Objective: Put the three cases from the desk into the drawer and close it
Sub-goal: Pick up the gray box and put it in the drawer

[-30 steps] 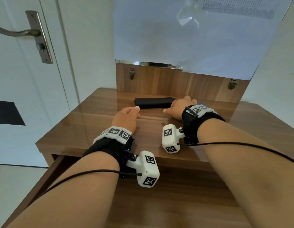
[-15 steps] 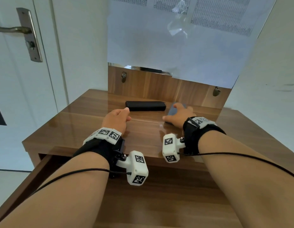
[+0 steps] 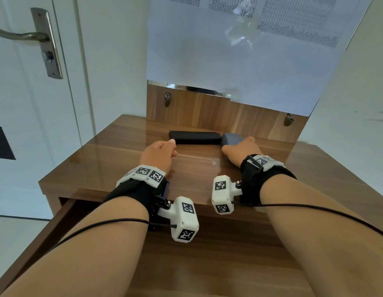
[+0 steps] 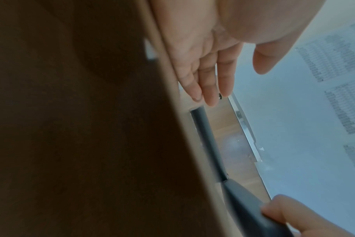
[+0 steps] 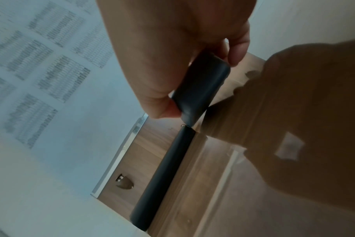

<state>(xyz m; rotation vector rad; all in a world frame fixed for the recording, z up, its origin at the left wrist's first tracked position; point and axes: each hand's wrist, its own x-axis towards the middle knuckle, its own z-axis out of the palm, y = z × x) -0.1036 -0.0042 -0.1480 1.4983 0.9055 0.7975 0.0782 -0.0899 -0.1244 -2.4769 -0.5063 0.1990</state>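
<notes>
A long black case [image 3: 194, 138] lies at the back of the desk [image 3: 96, 159], along the wooden back panel. A shorter grey case [image 3: 231, 138] touches its right end. My right hand [image 3: 239, 144] pinches the grey case [image 5: 205, 89] between thumb and fingers, one end tilted up off the desk. My left hand [image 3: 172, 146] hovers by the black case's left end with fingers straight and holds nothing. The left wrist view shows those fingers [image 4: 223, 80] just short of the black case [image 4: 208, 137]. A third case is not in view.
The drawer [image 3: 229, 258] stands pulled out under my forearms, its left wall [image 3: 36, 236] visible. A paper-covered mirror [image 3: 239, 61] rises behind the desk on a wooden panel with two metal clips [image 3: 167, 99]. A white door with a handle [image 3: 44, 39] is at left.
My right hand has taken hold of the grey case, which now shows beyond its fingers. My left hand has stayed by the black case's left end.
</notes>
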